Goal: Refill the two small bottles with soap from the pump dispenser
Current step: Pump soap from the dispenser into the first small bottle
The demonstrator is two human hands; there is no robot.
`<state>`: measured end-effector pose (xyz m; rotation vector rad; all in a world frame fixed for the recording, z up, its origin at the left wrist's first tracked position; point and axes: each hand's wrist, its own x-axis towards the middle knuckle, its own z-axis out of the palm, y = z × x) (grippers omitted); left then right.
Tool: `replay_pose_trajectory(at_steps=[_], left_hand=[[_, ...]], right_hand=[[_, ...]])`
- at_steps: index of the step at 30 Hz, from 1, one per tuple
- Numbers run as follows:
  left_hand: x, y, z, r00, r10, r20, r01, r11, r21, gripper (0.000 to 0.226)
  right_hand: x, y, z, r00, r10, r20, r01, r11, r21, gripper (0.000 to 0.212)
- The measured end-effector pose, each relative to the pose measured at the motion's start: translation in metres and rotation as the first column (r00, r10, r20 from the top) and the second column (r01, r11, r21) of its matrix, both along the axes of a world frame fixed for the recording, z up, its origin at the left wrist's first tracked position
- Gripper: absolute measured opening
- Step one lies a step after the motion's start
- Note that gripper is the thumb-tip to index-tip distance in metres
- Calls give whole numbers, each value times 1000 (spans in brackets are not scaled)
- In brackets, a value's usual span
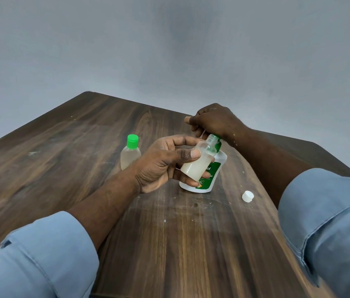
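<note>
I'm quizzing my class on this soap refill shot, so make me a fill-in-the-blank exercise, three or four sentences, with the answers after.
1. The left hand holds the open small bottle tilted toward the pump dispenser, while the right hand rests on the dispenser's ____.
2. The other small bottle wears a ____ cap.
3. The loose white cap lies on the ____.
4. The sleeves are light ____.

Answers: pump; green; table; blue

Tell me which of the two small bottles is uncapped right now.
The small bottle in the left hand, tilted at the pump: its neck is open. The other bottle stands capped in green.
</note>
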<state>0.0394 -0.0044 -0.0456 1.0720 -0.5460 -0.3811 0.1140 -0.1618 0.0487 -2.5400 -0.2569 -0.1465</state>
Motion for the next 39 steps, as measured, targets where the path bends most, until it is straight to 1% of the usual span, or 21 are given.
replay_pose_trajectory(at_steps=[5,10,12,16,24,27,31,36,39], left_hand=[[1,0,-1,1000,-1,14,1,1000,7,41],[0,0,1,1000,-9,15,9,1000,-17,51],[0,1,0,1000,-7,18,8,1000,-19,50],[0,0,0,1000,0,17,0,1000,-14,46],[1,0,-2,1000,5,12,-6,1000,12,37],[2,0,-2,1000,4,15,-4,1000,15,39],[2,0,-1,1000,4,14,-4,1000,5,50],[2,0,-1,1000,14,13,-14,1000,-1,50],[1,0,-1,1000,3,8,-2,1000,-12,54]], right_hand=[[0,0,0,1000,7,-5,-7,1000,2,33],[0,-1,6,1000,11,17,-11,1000,-8,34],[0,-2,7,1000,10,29,-10,1000,-13,35],[0,-2,5,1000,8,24,-9,999,37,34],[0,-1,-1,1000,0,0,0,999,42,34],[-2,-1,0,1000,5,6,-5,1000,27,34],[-1,-2,4,1000,12,18,-12,1000,21,35],[-1,-2,4,999,9,41,-11,999,53,34],[-1,-2,4,999,5,35,-6,999,52,34]])
